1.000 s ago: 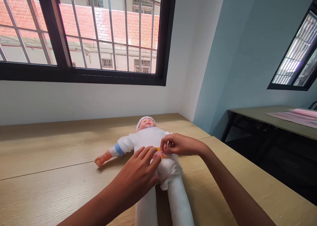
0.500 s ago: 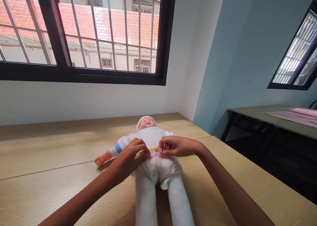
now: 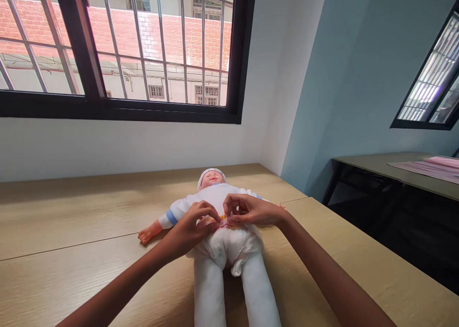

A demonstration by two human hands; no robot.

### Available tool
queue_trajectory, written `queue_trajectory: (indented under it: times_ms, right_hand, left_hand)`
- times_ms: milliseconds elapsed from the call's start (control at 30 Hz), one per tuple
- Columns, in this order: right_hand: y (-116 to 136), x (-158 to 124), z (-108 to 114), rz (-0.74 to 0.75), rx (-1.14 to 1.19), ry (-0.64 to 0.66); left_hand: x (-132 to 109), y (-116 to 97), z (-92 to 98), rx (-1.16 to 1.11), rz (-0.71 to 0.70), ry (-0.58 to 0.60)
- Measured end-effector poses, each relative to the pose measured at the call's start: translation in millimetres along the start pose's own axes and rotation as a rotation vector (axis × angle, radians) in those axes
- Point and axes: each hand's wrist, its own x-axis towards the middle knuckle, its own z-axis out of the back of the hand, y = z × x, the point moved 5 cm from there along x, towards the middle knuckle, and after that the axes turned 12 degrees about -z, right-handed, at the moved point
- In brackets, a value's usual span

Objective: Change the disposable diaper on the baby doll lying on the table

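A baby doll [image 3: 217, 198] in a white top and cap lies on its back, its head toward the wall and its white legs toward me. Round its hips is a white diaper [image 3: 234, 245] with a coloured strip at the front waist. My left hand [image 3: 199, 222] is closed at the left part of that waistband, thumb and fingertips pinching its edge. From the other side my right hand [image 3: 247, 210] bends over the waistband, fingertips close to the left ones, also pinching the diaper. The fingers hide part of the strip.
The doll lies on a pale wooden table [image 3: 89, 265] with a seam across it. Behind stands a white wall below a barred window [image 3: 161, 54]. At right, a second table [image 3: 380, 162] carries pink sheets [image 3: 437, 167].
My right hand has shifted left along the waistband, closer to my left hand. The doll's far right hand now shows past my wrist. My left hand has barely moved.
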Motion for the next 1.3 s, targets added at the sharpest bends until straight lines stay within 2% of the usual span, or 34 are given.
queue_trajectory:
  times_ms: [233,367,467,767,967,1133,1300]
  right_hand:
    - [9,3,-8,0.028,-0.021,-0.034]
    - [16,2,-14,0.018,-0.035,-0.03]
    - [20,1,-18,0.016,-0.028,-0.034]
    - [17,3,-18,-0.042,0.014,-0.09]
    - [4,8,-16,-0.106,0.215,-0.025]
    - [-4,9,-15,-0.132,0.347,0.062]
    - [-8,9,-12,-0.118,0.425,0.075]
  left_hand:
    - [-1,8,4.3,-0.077,0.039,0.001]
    - [0,10,5.1,-0.26,0.113,0.052]
    - [0,11,5.7,-0.348,0.15,0.033]
    - [0,7,5.4,-0.32,0.163,-0.017]
    - [-1,6,3.7,-0.284,0.207,-0.009]
    - [0,6,3.2,-0.201,0.174,0.016]
    - [0,6,3.9,-0.16,0.165,0.029]
